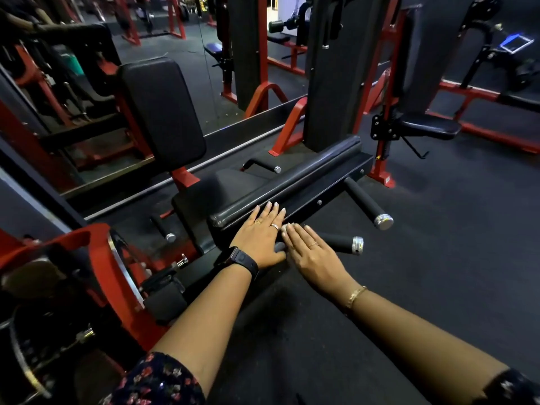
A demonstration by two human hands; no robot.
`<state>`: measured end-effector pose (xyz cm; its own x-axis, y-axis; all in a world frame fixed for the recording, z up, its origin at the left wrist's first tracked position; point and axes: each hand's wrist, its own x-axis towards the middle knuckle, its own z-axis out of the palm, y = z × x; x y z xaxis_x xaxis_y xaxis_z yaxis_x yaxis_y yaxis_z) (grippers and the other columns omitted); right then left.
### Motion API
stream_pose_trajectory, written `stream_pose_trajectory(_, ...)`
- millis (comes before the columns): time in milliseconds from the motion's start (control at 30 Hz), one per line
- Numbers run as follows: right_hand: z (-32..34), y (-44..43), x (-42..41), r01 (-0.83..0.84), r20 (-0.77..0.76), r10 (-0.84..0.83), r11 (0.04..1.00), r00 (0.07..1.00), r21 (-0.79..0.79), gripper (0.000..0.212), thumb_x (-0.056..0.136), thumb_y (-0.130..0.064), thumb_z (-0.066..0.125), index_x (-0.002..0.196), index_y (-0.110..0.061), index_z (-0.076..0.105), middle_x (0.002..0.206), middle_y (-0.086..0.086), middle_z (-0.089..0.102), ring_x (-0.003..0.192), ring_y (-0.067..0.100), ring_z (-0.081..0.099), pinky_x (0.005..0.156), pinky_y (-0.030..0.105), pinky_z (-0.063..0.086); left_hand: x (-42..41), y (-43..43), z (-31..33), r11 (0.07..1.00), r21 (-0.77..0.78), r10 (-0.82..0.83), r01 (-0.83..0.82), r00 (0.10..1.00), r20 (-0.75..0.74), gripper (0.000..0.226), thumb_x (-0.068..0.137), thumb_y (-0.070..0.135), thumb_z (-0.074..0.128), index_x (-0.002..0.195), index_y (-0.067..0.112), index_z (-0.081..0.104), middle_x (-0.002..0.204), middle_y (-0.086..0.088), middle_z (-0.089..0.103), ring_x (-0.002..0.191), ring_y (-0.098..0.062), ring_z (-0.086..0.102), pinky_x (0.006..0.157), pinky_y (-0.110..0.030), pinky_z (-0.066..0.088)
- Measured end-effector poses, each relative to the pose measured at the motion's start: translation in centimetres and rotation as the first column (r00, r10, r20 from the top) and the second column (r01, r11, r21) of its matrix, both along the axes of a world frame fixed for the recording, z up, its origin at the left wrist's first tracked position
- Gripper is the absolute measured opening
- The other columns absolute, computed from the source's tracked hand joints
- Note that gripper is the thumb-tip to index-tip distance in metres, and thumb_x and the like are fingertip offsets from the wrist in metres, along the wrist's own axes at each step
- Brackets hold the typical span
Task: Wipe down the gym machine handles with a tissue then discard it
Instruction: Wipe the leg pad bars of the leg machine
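Note:
Both my hands are stretched out flat, palms down, side by side over a black and red gym machine. My left hand (261,237) lies over the end of the long black pad (292,187), fingers together and straight. My right hand (312,255) hovers over the inner end of a black foam handle (340,242) with a silver cap. A second, longer foam handle (366,203) sticks out to the right above it. Two smaller handles (264,166) (161,228) flank the seat (213,194). No tissue shows in either hand.
A tall black backrest (162,109) stands behind the seat. A red weight-plate arm (96,258) is at the near left. Another red-framed machine with a small seat (428,128) stands at the right. Dark rubber floor (438,273) spreads to the right.

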<state>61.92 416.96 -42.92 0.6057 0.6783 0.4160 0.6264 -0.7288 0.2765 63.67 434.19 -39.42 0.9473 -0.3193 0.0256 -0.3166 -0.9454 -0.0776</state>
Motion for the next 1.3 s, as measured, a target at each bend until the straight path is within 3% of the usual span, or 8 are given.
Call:
stream_pose_trajectory(233,1.6,3.5,0.1,0.337,-0.182,-0.316,0.936,0.931,0.102,0.052,0.070,-0.012,0.076,0.118,0.004,0.063,0.115,0.022,0.066,0.108,0.033,0.064,0.101,0.047,0.042,-0.1,0.1,-0.1,1.000,-0.002,-0.014,0.014,1.000,-0.002,0.084,0.091,0.046,0.046,0.155,0.013,0.002,0.163,-0.009,-0.001,0.150,-0.021,-0.006,0.122,-0.037,-0.005)
stream_pose_trajectory(433,0.6,0.2,-0.8,0.101,-0.097,-0.099,0.995,0.990,0.022,0.049,0.090,-0.014,0.032,0.133,-0.001,0.052,0.138,0.016,0.053,0.129,0.029,0.049,0.116,0.045,0.024,-0.2,0.1,0.1,0.999,0.004,-0.033,0.033,0.999,-0.012,0.087,0.090,0.053,0.044,0.155,0.013,0.002,0.163,-0.008,-0.001,0.150,-0.021,-0.007,0.122,-0.037,-0.004)
stream_pose_trajectory(533,1.9,-0.3,-0.9,0.243,-0.078,-0.244,0.970,0.967,-0.017,0.049,0.090,-0.013,0.032,0.132,0.001,0.053,0.132,0.018,0.057,0.125,0.030,0.053,0.119,0.046,0.012,-0.2,0.1,0.2,1.000,0.008,-0.030,0.030,0.999,-0.011,0.090,0.090,0.058,0.043,0.155,0.012,0.001,0.163,-0.009,0.000,0.150,-0.021,-0.005,0.122,-0.037,-0.003)
stream_pose_trajectory(667,3.2,4.3,0.3,0.439,-0.319,-0.421,0.898,0.849,-0.018,0.044,0.095,-0.017,0.043,0.135,0.000,0.047,0.131,0.017,0.056,0.128,0.029,0.047,0.118,0.045,0.007,-0.4,0.1,0.3,1.000,0.019,-0.018,0.018,1.000,0.000,0.081,0.095,0.047,0.043,0.155,0.012,0.001,0.163,-0.010,0.000,0.150,-0.022,-0.005,0.122,-0.037,-0.002)
stream_pose_trajectory(900,0.5,-0.1,-1.4,0.121,-0.112,-0.131,0.988,0.985,-0.092,0.050,0.093,-0.016,0.032,0.138,-0.001,0.046,0.143,0.017,0.046,0.133,0.030,0.043,0.115,0.047,0.024,-0.4,0.1,0.2,1.000,0.012,0.004,-0.004,1.000,-0.004,0.081,0.094,0.045,0.044,0.155,0.012,0.002,0.163,-0.010,0.000,0.150,-0.022,-0.006,0.122,-0.036,-0.003)
stream_pose_trajectory(1000,1.5,0.2,-1.1,0.268,-0.070,-0.269,0.963,0.961,-0.023,0.049,0.090,-0.013,0.030,0.130,0.004,0.054,0.129,0.021,0.058,0.121,0.032,0.056,0.115,0.047,0.026,-0.5,0.2,0.3,1.000,0.012,-0.006,0.006,1.000,-0.002,0.083,0.094,0.049,0.044,0.155,0.012,0.002,0.163,-0.010,0.001,0.150,-0.021,-0.005,0.121,-0.037,-0.004)
stream_pose_trajectory(1167,1.7,4.5,0.0,0.386,-0.180,-0.373,0.922,0.910,0.038,0.044,0.074,-0.016,0.073,0.113,0.004,0.066,0.109,0.021,0.068,0.105,0.032,0.065,0.103,0.048,0.040,-0.6,0.1,0.2,0.999,0.030,-0.018,0.018,1.000,0.009,0.080,0.095,0.042,0.044,0.155,0.012,0.001,0.163,-0.008,0.002,0.150,-0.021,-0.006,0.122,-0.038,-0.005)
stream_pose_trajectory(1300,0.1,0.2,-1.4,0.167,-0.076,-0.167,0.986,0.983,-0.007,0.049,0.092,-0.014,0.034,0.137,0.000,0.048,0.141,0.017,0.048,0.132,0.030,0.045,0.115,0.045,0.022,-0.7,0.1,-0.1,0.998,0.001,-0.056,0.056,0.998,0.017,0.081,0.094,0.052,0.038,0.155,0.012,0.003,0.163,-0.007,0.004,0.150,-0.019,-0.006,0.122,-0.037,-0.003)
